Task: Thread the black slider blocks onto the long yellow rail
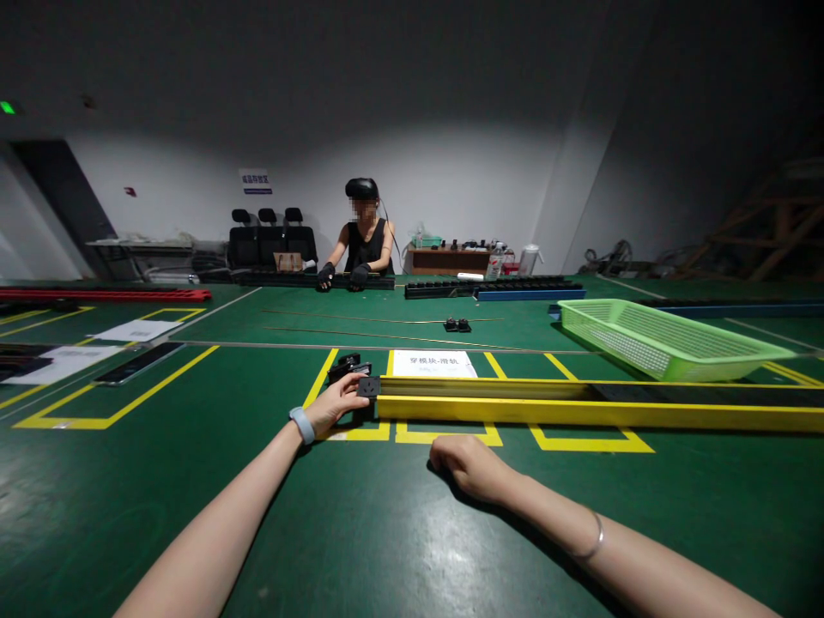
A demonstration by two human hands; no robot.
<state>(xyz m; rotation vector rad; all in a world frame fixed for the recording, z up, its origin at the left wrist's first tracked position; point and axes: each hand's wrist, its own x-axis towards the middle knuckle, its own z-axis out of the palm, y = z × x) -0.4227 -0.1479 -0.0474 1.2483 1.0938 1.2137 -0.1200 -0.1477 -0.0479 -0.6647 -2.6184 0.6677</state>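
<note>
One black socket module [369, 388], its flat face marked with small slots, sits at the left end of a yellow channel rail [579, 415]; I cannot tell how far inside the channel it is. My left hand [335, 403] pinches it between thumb and fingers. My right hand [473, 465] rests on the green table [360, 541], on the near side of the rail and apart from it, fingers curled under; I cannot tell whether they close on anything. The rail has two raised long edges, a dark strip [708, 394] lying between them farther right, and it runs out of my view on that side. More black modules [348, 367] crowd just behind my left hand. I have wide room toward me and leftward, up to a yellow tape outline [61, 423]. Beyond the rail, a white sign [433, 364] lies close, and a green basket [669, 339] limits the right.
</note>
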